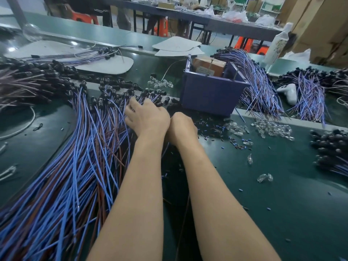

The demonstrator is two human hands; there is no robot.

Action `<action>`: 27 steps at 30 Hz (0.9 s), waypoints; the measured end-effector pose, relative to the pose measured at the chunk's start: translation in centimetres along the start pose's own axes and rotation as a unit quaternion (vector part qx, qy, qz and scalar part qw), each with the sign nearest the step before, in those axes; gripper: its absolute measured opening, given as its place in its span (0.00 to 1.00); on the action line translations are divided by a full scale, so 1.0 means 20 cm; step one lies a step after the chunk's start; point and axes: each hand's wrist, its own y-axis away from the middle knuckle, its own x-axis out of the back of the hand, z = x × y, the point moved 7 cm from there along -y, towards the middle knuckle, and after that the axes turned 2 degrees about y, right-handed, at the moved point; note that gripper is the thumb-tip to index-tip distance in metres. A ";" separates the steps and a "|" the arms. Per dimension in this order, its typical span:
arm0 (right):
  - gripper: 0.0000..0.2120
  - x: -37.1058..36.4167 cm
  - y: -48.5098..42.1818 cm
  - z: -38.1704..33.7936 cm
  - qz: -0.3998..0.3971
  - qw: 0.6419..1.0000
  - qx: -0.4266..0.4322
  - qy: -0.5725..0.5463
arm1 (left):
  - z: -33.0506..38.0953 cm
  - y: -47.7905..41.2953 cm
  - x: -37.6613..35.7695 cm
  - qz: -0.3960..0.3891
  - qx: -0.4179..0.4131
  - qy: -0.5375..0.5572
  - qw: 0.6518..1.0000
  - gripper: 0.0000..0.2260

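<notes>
The left hand (pixel 146 117) is laid fingers-down on the blue and brown wires (pixel 84 157) fanned over the worktop (pixel 282 185), the right hand (pixel 181 127) beside it — the grip of neither can be told — and one lead is best taken close to the black caps (pixel 105 93), so neighbours are not dragged.

Soft, even overhead light; wide-angle view, sharpest in the middle.
White glare spots sit on the green table (pixel 282 194) at far left; the wires (pixel 62 185) smear toward the lower-left corner, far workbenches (pixel 235 25) are hazy, and edges bow.
</notes>
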 end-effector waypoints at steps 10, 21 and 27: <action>0.08 0.50 0.13 0.42 0.187 0.592 -0.036 -0.783 | 0.44 0.34 -0.20 -0.326 -0.180 0.223 0.901 0.20; 0.12 0.60 0.36 0.99 0.268 0.794 -0.061 -0.542 | 0.84 0.70 -0.48 -0.316 -0.337 0.175 0.869 0.13; 0.13 0.60 0.37 1.21 0.397 0.618 -0.131 -0.665 | 0.73 0.63 -0.55 -0.290 -0.333 0.099 0.892 0.12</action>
